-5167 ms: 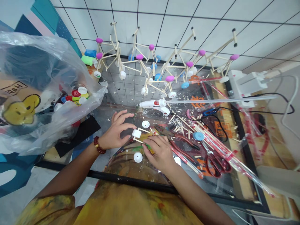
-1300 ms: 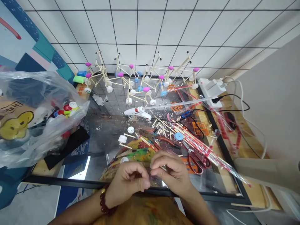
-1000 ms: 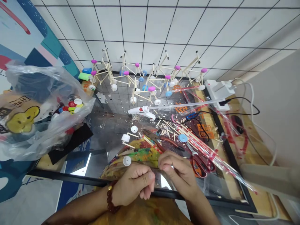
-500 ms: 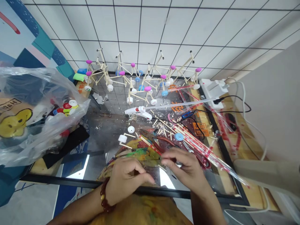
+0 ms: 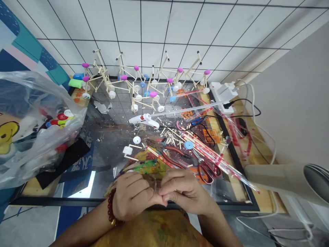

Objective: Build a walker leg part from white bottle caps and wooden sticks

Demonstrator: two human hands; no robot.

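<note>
My left hand (image 5: 135,195), with a bead bracelet on the wrist, is closed over the table's front edge. My right hand (image 5: 185,193) meets it, thumb and forefinger pinched together at the left fingertips. Whatever lies between the fingers is hidden or too small to make out. Just beyond the hands are a white cap with sticks (image 5: 128,150) attached, a loose white cap (image 5: 137,140), red-handled pliers (image 5: 169,156) and red-handled scissors (image 5: 205,169). A white glue gun (image 5: 144,120) lies farther back, a translucent strip passing behind it.
Several stick models with caps (image 5: 153,94) stand along the tiled wall. A bundle of sticks in plastic wrap (image 5: 218,157) lies at right, near a white power strip (image 5: 223,94) with cables. A clear plastic bag (image 5: 38,137) of coloured caps bulges at left. Cut stick bits litter the tabletop.
My hands have come together, the right moving left until its fingertips meet the left hand's. The view has shifted slightly to the right, and the scissors show more fully.
</note>
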